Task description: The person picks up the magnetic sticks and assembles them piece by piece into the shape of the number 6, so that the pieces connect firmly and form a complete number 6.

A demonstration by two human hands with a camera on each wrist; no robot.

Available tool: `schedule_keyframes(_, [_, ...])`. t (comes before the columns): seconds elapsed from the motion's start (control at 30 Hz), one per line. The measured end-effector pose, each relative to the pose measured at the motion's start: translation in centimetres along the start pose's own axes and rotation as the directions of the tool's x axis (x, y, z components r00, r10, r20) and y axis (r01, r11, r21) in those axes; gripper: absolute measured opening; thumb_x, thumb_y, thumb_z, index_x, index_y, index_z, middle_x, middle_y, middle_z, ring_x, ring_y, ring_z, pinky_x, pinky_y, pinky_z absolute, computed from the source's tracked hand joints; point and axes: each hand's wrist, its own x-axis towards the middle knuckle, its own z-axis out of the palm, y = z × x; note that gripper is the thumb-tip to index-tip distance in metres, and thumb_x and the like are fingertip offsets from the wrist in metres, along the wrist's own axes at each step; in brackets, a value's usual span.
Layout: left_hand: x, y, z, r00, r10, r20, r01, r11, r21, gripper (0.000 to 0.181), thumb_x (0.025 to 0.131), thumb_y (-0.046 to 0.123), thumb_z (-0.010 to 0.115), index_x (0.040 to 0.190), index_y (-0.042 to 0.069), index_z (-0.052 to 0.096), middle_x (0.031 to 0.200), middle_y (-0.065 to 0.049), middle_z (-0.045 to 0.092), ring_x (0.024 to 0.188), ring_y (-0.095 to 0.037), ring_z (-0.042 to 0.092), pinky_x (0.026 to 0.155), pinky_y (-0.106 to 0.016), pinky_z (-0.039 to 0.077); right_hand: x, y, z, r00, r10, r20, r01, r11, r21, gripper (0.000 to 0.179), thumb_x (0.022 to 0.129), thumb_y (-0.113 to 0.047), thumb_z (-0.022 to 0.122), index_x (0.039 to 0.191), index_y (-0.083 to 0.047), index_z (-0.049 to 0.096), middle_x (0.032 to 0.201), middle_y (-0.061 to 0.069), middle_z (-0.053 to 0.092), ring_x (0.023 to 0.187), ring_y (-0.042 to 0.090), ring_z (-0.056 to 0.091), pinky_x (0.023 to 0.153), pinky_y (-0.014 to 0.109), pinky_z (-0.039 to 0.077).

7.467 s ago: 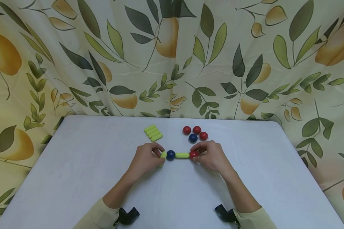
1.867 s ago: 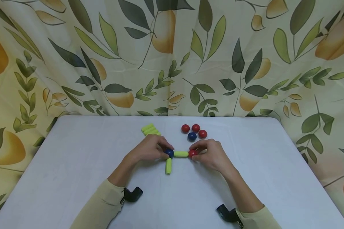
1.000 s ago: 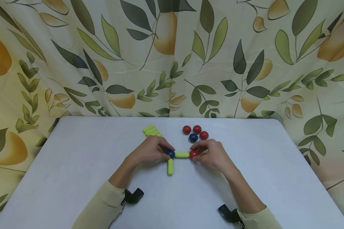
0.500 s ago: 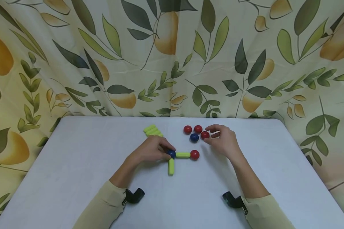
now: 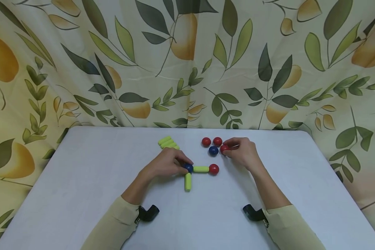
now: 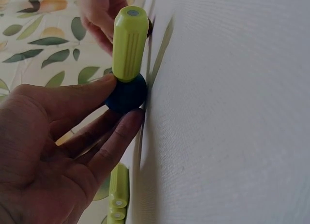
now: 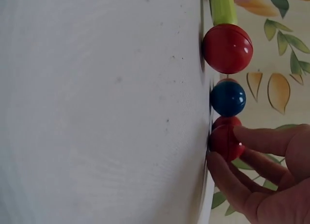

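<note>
My left hand (image 5: pixel 168 163) pinches a blue ball (image 6: pixel 127 94) between thumb and fingers. Two yellow-green magnetic building sticks meet that ball: one stick (image 5: pixel 188 182) points toward the near edge, the other stick (image 5: pixel 201 169) runs right to a red ball (image 5: pixel 214 169). Farther back, my right hand (image 5: pixel 242 151) has thumb and fingertips around another red ball (image 7: pixel 226 141), the rightmost of a small loose group. In the left wrist view, the near stick shows a grey disc in its end.
Next to the gripped ball are a loose blue ball (image 5: pixel 213 151) and two more red balls, one red ball (image 5: pixel 206 141) farthest left. Several spare sticks (image 5: pixel 168 142) lie side by side behind my left hand. A patterned curtain (image 5: pixel 187 69) hangs behind the white table (image 5: pixel 112 149).
A second stick has come onto the blue ball, pointing nearward, and my left hand now pinches that ball. My right hand released the joined red ball, moved back and right, and gripped a loose red one.
</note>
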Motion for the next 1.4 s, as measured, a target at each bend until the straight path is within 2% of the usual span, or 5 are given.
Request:
schedule_keyframes(0.13, [0.1,-0.1,0.1,1.0,-0.007,-0.004,0.007,1.0,0.014,0.025,0.089,0.008,0.082,0.112,0.016,0.082,0.103,0.006,0.075,0.093,-0.008,0.068,0.083,-0.025,0.058,-0.1,0.2,0.0,1.0,-0.006,-0.004,0.006,1.0,-0.001,0.034,0.094,-0.019,0.076,0.126,-0.007,0.073,0.116,0.017,0.074,0.108,0.033,0.066,0.081,0.031,0.055])
schedule_keyframes(0.33, [0.1,-0.1,0.2,1.0,-0.017,-0.01,0.017,1.0,0.014,0.026,0.088,0.008,0.082,0.112,0.017,0.082,0.103,0.006,0.075,0.093,-0.008,0.068,0.082,-0.025,0.058,-0.5,0.4,-0.3,1.0,0.014,0.008,-0.015,1.0,0.016,0.035,0.093,-0.021,0.077,0.125,-0.007,0.073,0.118,0.017,0.073,0.109,0.033,0.065,0.08,0.029,0.055])
schedule_keyframes(0.57, [0.4,0.1,0.0,1.0,-0.014,-0.009,0.015,1.0,0.016,0.026,0.089,0.007,0.081,0.113,0.016,0.082,0.103,0.006,0.074,0.094,-0.008,0.069,0.083,-0.025,0.058,-1.9,0.1,-0.9,1.0,0.001,0.002,-0.001,1.0,0.031,0.036,0.092,-0.024,0.078,0.125,-0.009,0.073,0.12,0.017,0.071,0.107,0.031,0.066,0.078,0.028,0.056])
schedule_keyframes(1.0, [0.1,0.1,-0.1,1.0,-0.026,-0.007,0.027,0.999,0.019,0.025,0.089,0.007,0.081,0.113,0.015,0.082,0.105,0.004,0.075,0.095,-0.01,0.069,0.083,-0.025,0.058,-5.1,-1.8,-0.3,0.995,-0.092,-0.03,0.093,0.995,0.02,0.028,0.089,-0.022,0.081,0.115,-0.013,0.077,0.102,0.008,0.076,0.101,0.027,0.068,0.074,0.032,0.052])
schedule_keyframes(1.4, [0.3,-0.2,0.0,1.0,-0.017,-0.013,0.017,1.0,0.009,0.026,0.089,0.007,0.081,0.113,0.016,0.082,0.105,0.004,0.076,0.095,-0.01,0.068,0.083,-0.026,0.058,-7.2,-3.1,0.8,0.99,-0.139,0.035,0.138,0.99,0.037,0.027,0.085,-0.02,0.084,0.111,-0.015,0.078,0.095,0.001,0.077,0.101,0.023,0.067,0.074,0.033,0.052])
